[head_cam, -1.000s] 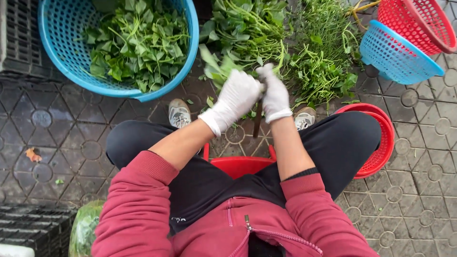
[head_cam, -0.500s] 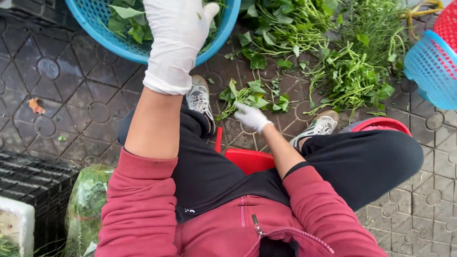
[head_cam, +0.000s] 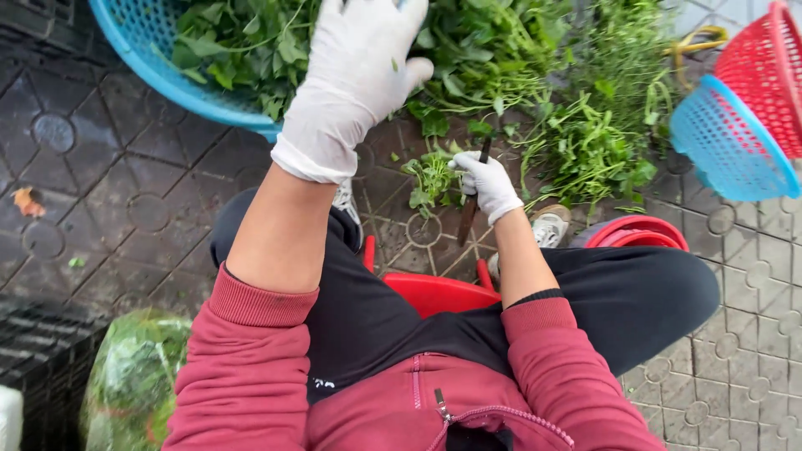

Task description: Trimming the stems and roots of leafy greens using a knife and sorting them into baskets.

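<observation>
White-gloved left hand (head_cam: 355, 83) spreads open, empty, over the round blue plastic basket (head_cam: 159, 63); at four o'clock, gloved right hand (head_cam: 487, 182) grips a dark-handled knife (head_cam: 473, 200) beside a small leafy green sprig (head_cam: 433, 178).

An outdoor spot for sorting vegetables, such as a market stall or yard. The ground is wet patterned paving (head_cam: 125, 209), not an indoor floor. Just beyond the gloved fingers (head_cam: 368, 33) sits a large blue plastic basket (head_cam: 142, 50) of leafy greens, with more loose greens (head_cam: 585, 142) piled on the paving to their right. Further right lean stacked red and blue baskets (head_cam: 735, 125). The person sits low on a red stool (head_cam: 434, 292).
</observation>
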